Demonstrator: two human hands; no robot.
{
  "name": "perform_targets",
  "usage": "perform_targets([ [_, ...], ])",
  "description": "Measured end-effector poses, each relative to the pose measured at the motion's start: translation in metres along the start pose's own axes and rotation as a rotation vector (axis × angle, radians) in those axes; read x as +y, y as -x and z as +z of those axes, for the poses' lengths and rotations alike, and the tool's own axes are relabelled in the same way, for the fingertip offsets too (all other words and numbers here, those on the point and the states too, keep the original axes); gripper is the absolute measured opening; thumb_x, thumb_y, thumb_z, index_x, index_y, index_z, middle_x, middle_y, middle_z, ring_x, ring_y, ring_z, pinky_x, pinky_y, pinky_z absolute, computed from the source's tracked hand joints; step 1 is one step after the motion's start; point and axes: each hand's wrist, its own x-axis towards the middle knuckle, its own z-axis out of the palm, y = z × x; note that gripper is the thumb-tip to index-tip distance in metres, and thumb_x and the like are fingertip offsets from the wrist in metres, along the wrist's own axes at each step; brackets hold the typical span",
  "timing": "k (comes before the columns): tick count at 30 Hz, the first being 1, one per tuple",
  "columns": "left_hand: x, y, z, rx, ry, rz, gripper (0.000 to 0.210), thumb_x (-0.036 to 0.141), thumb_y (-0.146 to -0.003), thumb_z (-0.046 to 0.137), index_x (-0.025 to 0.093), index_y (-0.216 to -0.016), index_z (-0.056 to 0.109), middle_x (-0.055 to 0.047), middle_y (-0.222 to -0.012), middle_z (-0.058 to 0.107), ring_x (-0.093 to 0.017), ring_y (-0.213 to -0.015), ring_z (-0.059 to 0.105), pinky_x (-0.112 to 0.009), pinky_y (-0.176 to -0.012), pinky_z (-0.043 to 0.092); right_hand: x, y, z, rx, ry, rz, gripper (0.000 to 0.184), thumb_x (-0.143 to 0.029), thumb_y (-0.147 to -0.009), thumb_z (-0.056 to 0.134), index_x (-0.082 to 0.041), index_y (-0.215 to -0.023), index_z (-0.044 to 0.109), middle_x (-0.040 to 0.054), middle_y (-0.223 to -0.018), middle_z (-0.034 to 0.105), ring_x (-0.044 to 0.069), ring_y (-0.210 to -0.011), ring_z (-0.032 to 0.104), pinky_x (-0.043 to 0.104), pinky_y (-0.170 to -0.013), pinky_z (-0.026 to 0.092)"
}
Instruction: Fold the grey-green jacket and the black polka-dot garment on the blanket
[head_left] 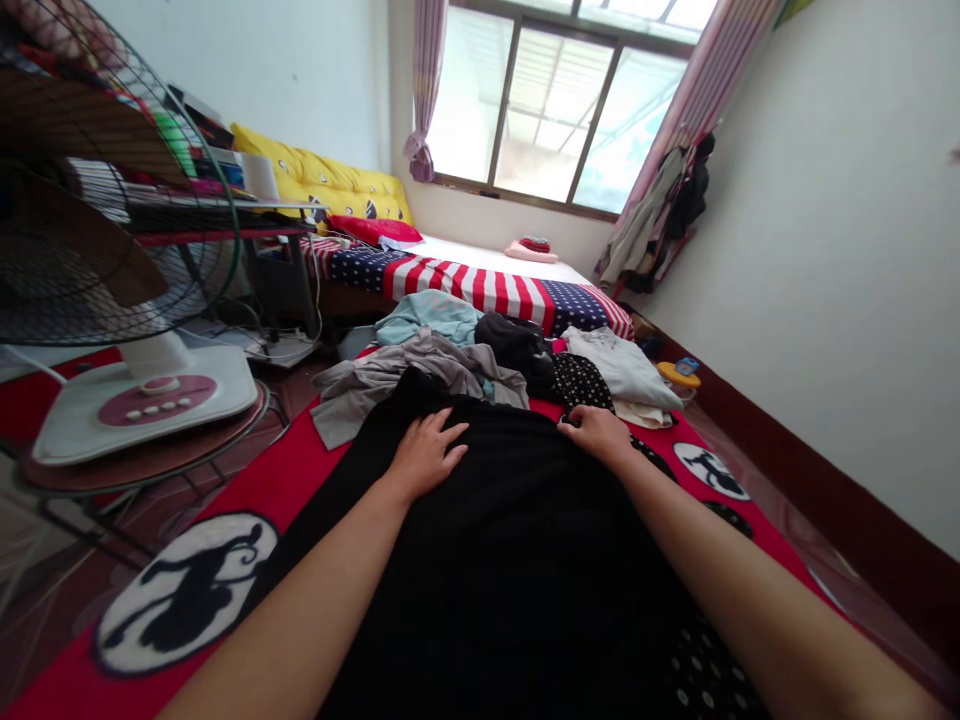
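Note:
A large black garment [525,560] lies spread over a red cover in front of me; its exact kind I cannot make out. My left hand [429,455] rests on the cloth's upper left part with fingers spread. At the upper right edge, my right hand [600,435] is closed on the fabric, thumb and fingers curled together. Beside and beneath it shows black cloth with small white dots [581,382]. Just beyond my hands are a crumpled grey garment [420,365], a light blue one [431,318] and a dark one [514,350].
A folded pale garment [622,368] sits at the far right of the red cover [300,470]. On the left, a fan [142,400] stands on a round stool [142,475]. Behind are a bed with a star-and-stripe cover [480,285], a cluttered desk [225,235] and hanging clothes [660,215].

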Motion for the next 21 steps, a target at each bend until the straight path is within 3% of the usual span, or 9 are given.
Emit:
perform_targets([
  [5,0.0,0.0,0.002,0.01,0.012,-0.007,0.041,0.039,-0.09,0.05,0.029,-0.129,0.058,-0.011,-0.145,0.044,-0.028,-0.129,0.046,-0.049,-0.11,0.032,0.0,-0.01,0.006,0.053,-0.125,-0.064,0.018,-0.027,-0.074,0.062,-0.024,-0.088,0.071,0.0056,-0.093,0.072,0.025,-0.089,0.065,0.03,-0.07,0.043],
  [10,0.001,0.001,0.001,0.015,0.039,-0.001,0.041,0.037,-0.09,0.051,0.028,-0.13,0.057,-0.01,-0.146,0.044,-0.027,-0.131,0.044,-0.047,-0.111,0.033,-0.007,-0.03,0.007,0.211,-0.251,0.065,0.026,-0.02,-0.081,0.047,-0.017,-0.099,0.065,0.0088,-0.085,0.072,0.022,-0.086,0.066,0.029,-0.075,0.045],
  [14,0.0,0.001,0.002,0.036,0.065,0.002,0.04,0.035,-0.089,0.053,0.027,-0.128,0.059,-0.012,-0.144,0.046,-0.029,-0.13,0.046,-0.048,-0.109,0.034,-0.024,-0.029,0.028,0.264,-0.388,0.165,0.027,-0.015,-0.08,0.043,-0.014,-0.1,0.062,0.0077,-0.077,0.072,0.021,-0.081,0.068,0.028,-0.074,0.048],
  [17,-0.002,0.0,0.002,0.087,0.12,0.023,0.036,0.031,-0.088,0.056,0.023,-0.122,0.064,-0.012,-0.139,0.052,-0.028,-0.126,0.05,-0.044,-0.107,0.038,-0.038,-0.016,0.048,0.289,-0.463,0.17,0.032,-0.014,-0.077,0.048,-0.013,-0.107,0.057,0.01,-0.088,0.072,0.021,-0.085,0.068,0.029,-0.075,0.05],
  [21,-0.002,-0.001,-0.001,0.23,0.196,0.077,0.023,0.02,-0.088,0.054,0.021,-0.102,0.072,-0.007,-0.115,0.066,-0.02,-0.11,0.059,-0.032,-0.096,0.047,-0.052,0.005,0.065,0.321,-0.514,0.059,0.03,-0.02,-0.076,0.053,-0.014,-0.106,0.057,0.0132,-0.108,0.066,0.022,-0.098,0.064,0.031,-0.086,0.049],
])
